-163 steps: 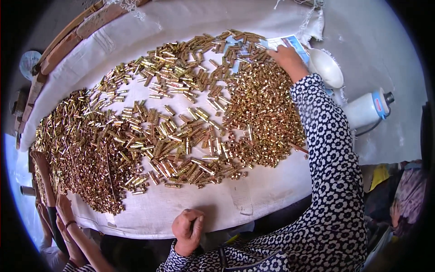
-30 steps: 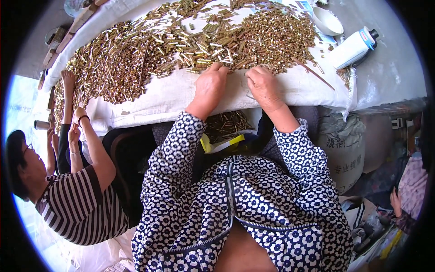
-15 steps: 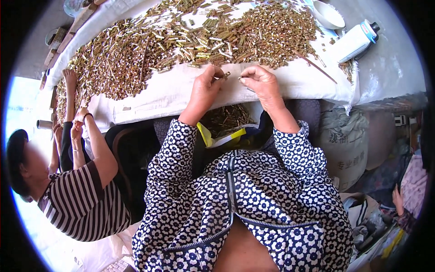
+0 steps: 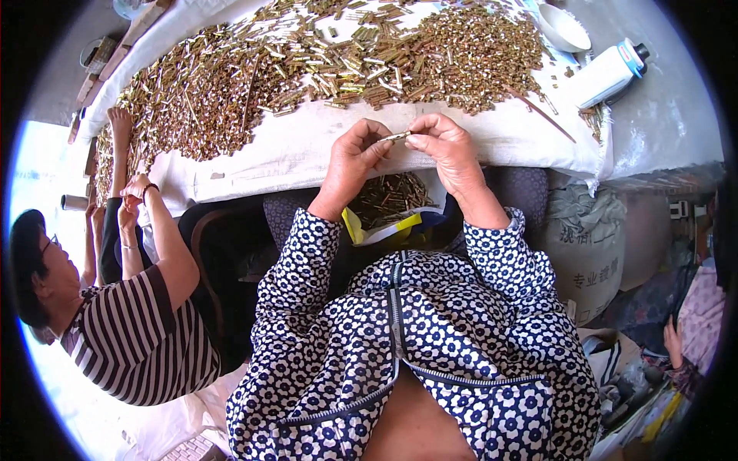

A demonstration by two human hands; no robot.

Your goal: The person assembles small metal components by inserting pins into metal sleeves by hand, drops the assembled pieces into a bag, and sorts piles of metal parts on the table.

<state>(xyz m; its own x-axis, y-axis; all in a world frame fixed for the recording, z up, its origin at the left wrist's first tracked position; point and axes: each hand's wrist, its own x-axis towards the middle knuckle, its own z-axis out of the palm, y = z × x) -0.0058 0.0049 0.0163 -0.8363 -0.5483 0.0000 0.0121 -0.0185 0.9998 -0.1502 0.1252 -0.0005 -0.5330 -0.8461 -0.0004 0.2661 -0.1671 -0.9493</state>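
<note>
Above the near edge of the cloth-covered table, my left hand (image 4: 355, 157) pinches one end of a small slim brass-coloured metal piece (image 4: 397, 137). The fingers of my right hand (image 4: 450, 154) are closed on its other end, so it bridges the two hands. Whether it is one part or two joined parts is too small to tell. Past my hands lie a mound of short gold-brown metal pieces (image 4: 477, 58), longer slim ones (image 4: 361, 73) in the middle, and a wider heap (image 4: 192, 100) at left. Below my hands, an open bag with a yellow rim (image 4: 354, 228) holds many similar slim pieces.
A white bowl (image 4: 565, 27) and a white bottle with a dark cap (image 4: 611, 74) stand at the far right, near a thin brown stick (image 4: 542, 115). To my left sits a co-worker in a striped shirt (image 4: 138, 338). A stuffed pale sack (image 4: 584, 246) is at right.
My hands have come together: before, each pinched a small piece with a gap between them. Now one slim piece spans both sets of fingers.
</note>
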